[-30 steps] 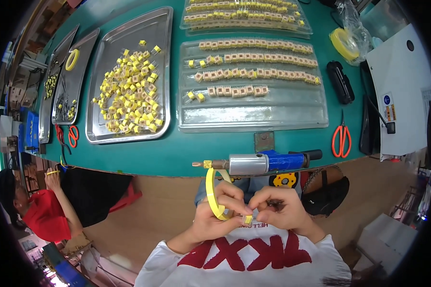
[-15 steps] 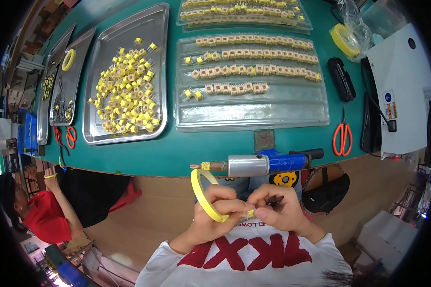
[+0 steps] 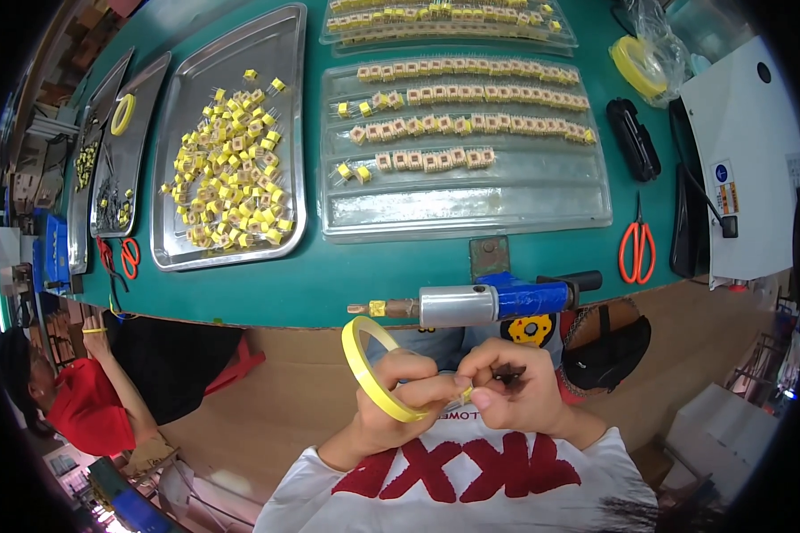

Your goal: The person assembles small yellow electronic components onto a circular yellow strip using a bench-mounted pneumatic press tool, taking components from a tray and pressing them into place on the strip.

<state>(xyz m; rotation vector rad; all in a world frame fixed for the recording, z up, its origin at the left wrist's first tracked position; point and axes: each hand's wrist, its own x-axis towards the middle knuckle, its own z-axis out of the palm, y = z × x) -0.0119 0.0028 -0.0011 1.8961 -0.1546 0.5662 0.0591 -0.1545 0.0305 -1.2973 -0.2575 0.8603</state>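
Note:
Close to my body, below the bench edge, both hands meet fingertip to fingertip. My left hand (image 3: pixel 398 400) is closed, with a roll of yellow tape (image 3: pixel 357 366) hanging round its fingers. Between the fingertips of both hands sits a small yellow-wrapped coil part (image 3: pixel 467 393), mostly covered by them. My right hand (image 3: pixel 520 391) pinches it from the right with thumb and forefinger; something dark shows inside that curled hand, too shadowed to name. Just beyond the hands, a grey and blue winding spindle (image 3: pixel 460 306) carries a yellow-wrapped piece near its left tip.
A metal tray (image 3: pixel 164 195) holds a heap of yellow coil parts. Right of it, a clear plastic tray (image 3: pixel 471 209) bears rows of them. Orange-handled scissors (image 3: pixel 636 253), a black tool (image 3: pixel 633 142) and a white machine box (image 3: pixel 742 169) lie rightward. Another person (image 3: pixel 89 404) sits at left.
The tape roll has swung slightly left and down with my left hand. The coil part is more covered by my fingertips. The whole view has shifted a little.

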